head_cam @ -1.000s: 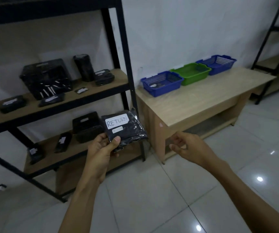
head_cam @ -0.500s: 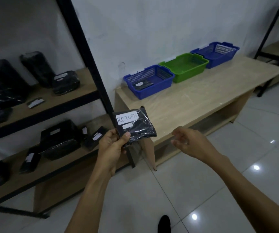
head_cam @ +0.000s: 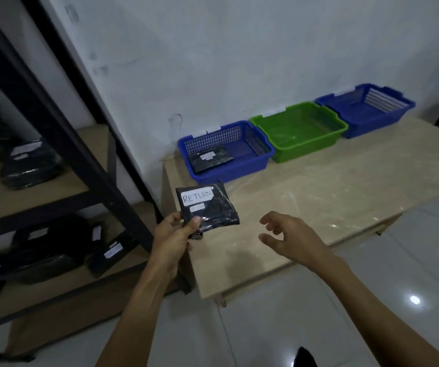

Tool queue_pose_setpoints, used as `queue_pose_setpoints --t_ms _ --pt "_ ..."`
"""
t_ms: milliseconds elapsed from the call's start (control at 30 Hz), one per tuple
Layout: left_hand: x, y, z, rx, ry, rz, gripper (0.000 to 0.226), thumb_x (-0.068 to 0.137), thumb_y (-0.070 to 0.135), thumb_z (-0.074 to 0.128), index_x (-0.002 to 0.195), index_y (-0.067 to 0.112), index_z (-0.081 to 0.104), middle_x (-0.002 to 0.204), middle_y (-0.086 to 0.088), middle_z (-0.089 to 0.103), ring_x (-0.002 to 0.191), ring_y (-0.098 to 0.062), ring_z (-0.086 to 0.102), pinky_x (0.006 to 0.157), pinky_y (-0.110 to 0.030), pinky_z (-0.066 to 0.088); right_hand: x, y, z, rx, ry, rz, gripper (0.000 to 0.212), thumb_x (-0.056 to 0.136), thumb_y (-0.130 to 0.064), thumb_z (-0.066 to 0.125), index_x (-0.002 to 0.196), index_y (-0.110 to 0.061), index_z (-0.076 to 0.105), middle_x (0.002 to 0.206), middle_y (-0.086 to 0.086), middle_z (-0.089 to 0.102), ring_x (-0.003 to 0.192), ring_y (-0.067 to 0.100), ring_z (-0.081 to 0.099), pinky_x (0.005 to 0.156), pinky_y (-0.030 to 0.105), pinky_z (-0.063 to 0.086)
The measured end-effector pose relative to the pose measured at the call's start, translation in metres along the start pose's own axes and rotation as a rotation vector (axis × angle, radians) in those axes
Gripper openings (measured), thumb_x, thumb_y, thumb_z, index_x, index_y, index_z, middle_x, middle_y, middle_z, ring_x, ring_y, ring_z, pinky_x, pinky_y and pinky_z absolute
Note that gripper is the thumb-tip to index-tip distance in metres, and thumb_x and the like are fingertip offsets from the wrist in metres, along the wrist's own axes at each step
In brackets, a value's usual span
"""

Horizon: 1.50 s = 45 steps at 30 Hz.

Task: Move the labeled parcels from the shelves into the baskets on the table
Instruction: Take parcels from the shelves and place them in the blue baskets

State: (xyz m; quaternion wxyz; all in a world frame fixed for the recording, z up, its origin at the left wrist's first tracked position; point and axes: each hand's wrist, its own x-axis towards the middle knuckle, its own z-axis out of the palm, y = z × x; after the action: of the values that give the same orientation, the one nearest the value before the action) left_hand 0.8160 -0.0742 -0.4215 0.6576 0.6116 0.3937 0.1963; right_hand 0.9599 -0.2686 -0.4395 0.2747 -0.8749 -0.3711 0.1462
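Observation:
My left hand (head_cam: 174, 238) pinches a black plastic-wrapped parcel (head_cam: 210, 211) with a white label reading RETURN, held over the near left corner of the wooden table (head_cam: 319, 197). My right hand (head_cam: 290, 238) hovers beside it over the table, fingers loosely curled and holding nothing. Three baskets stand in a row against the wall: a blue basket (head_cam: 259, 165) on the left with one black labeled parcel (head_cam: 209, 160) inside, a green basket (head_cam: 299, 148) in the middle, and another blue basket (head_cam: 372, 123) on the right.
A black metal shelf rack (head_cam: 62, 133) stands to the left, its wooden shelves carrying several black labeled parcels (head_cam: 30, 168). White tiled floor (head_cam: 372, 300) lies below and right of the table. A second rack's leg shows at the far right edge.
The view has swung right and closer to the table. My left hand has carried the RETURN parcel from in front of the shelves to over the table corner; my right hand moved along.

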Motion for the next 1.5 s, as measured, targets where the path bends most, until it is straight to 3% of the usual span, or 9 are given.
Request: queue_pose_setpoints --t_ms 200,367,667,833,1000,1133,1233,1367,1500 --pt "0.052 -0.004 0.062 -0.009 0.107 -0.127 0.014 0.089 0.016 0.064 0.101 0.013 0.06 0.086 -0.003 0.07 0.062 -0.011 0.064 0.05 -0.024 0.038 0.081 0.055 -0.026 -0.001 -0.133 -0.058 0.033 0.083 -0.039 0.064 0.113 -0.026 0.056 0.1 -0.005 0.062 0.082 0.011 0.057 0.074 0.027 0.048" --pt "0.115 0.005 0.089 -0.002 0.15 -0.133 0.01 0.09 0.014 0.063 0.099 0.01 0.063 0.079 -0.003 0.068 0.05 -0.006 0.063 0.038 -0.017 0.034 0.147 0.078 -0.033 0.006 -0.205 -0.109 0.033 0.083 -0.04 0.064 0.113 -0.027 0.055 0.099 -0.008 0.059 0.084 0.009 0.057 0.074 0.027 0.047" --pt "0.245 0.008 0.109 0.113 0.144 -0.213 0.012 0.093 0.016 0.059 0.098 0.007 0.066 0.079 -0.008 0.067 0.057 -0.015 0.06 0.049 -0.026 0.035 0.248 0.108 -0.022 -0.046 -0.249 -0.123 0.036 0.083 -0.035 0.064 0.117 -0.025 0.054 0.113 -0.005 0.059 0.1 0.01 0.055 0.08 0.026 0.044" --pt "0.299 0.0 0.114 0.143 0.148 -0.31 0.014 0.094 0.017 0.058 0.083 0.011 0.061 0.074 -0.007 0.064 0.046 -0.01 0.057 0.044 -0.024 0.036 0.292 0.112 -0.021 -0.048 -0.2 -0.134 0.038 0.083 -0.028 0.066 0.118 -0.019 0.055 0.116 0.002 0.058 0.105 0.017 0.055 0.086 0.032 0.046" --pt "0.336 -0.006 0.113 0.208 0.126 -0.422 0.012 0.094 0.018 0.058 0.085 0.01 0.056 0.078 -0.008 0.064 0.044 -0.011 0.056 0.041 -0.022 0.04 0.325 0.113 -0.008 -0.141 -0.193 -0.238 0.04 0.079 -0.026 0.068 0.116 -0.015 0.059 0.11 0.006 0.059 0.102 0.027 0.057 0.084 0.037 0.045" --pt "0.356 -0.01 0.116 0.256 0.155 -0.472 0.015 0.095 0.018 0.057 0.085 0.007 0.055 0.072 -0.007 0.061 0.039 -0.008 0.055 0.038 -0.021 0.04 0.345 0.111 -0.003 -0.203 -0.214 -0.253 0.042 0.081 -0.028 0.065 0.121 -0.017 0.057 0.115 0.003 0.058 0.109 0.025 0.053 0.09 0.039 0.041" --pt "0.366 -0.01 0.119 0.366 0.134 -0.498 0.016 0.095 0.015 0.055 0.08 0.009 0.052 0.071 -0.007 0.058 0.049 -0.013 0.054 0.037 -0.021 0.042 0.352 0.113 0.005 -0.188 -0.25 -0.224 0.042 0.083 -0.029 0.062 0.123 -0.019 0.054 0.119 0.001 0.058 0.112 0.023 0.051 0.094 0.036 0.036" --pt "0.375 -0.017 0.118 0.453 0.14 -0.503 0.007 0.088 0.006 0.056 0.082 0.005 0.057 0.069 -0.011 0.057 0.053 -0.018 0.053 0.032 -0.018 0.043 0.355 0.119 0.016 -0.195 -0.242 -0.248 0.039 0.077 -0.027 0.065 0.115 -0.016 0.06 0.11 0.005 0.062 0.1 0.028 0.054 0.085 0.038 0.041" --pt "0.375 -0.023 0.123 0.675 0.138 -0.434 0.008 0.085 0.005 0.057 0.09 -0.001 0.06 0.094 -0.021 0.064 0.068 -0.025 0.06 0.042 -0.023 0.047 0.359 0.124 0.024 -0.225 -0.19 -0.283 0.038 0.068 -0.028 0.069 0.103 -0.014 0.065 0.094 0.005 0.065 0.085 0.029 0.056 0.072 0.038 0.045"
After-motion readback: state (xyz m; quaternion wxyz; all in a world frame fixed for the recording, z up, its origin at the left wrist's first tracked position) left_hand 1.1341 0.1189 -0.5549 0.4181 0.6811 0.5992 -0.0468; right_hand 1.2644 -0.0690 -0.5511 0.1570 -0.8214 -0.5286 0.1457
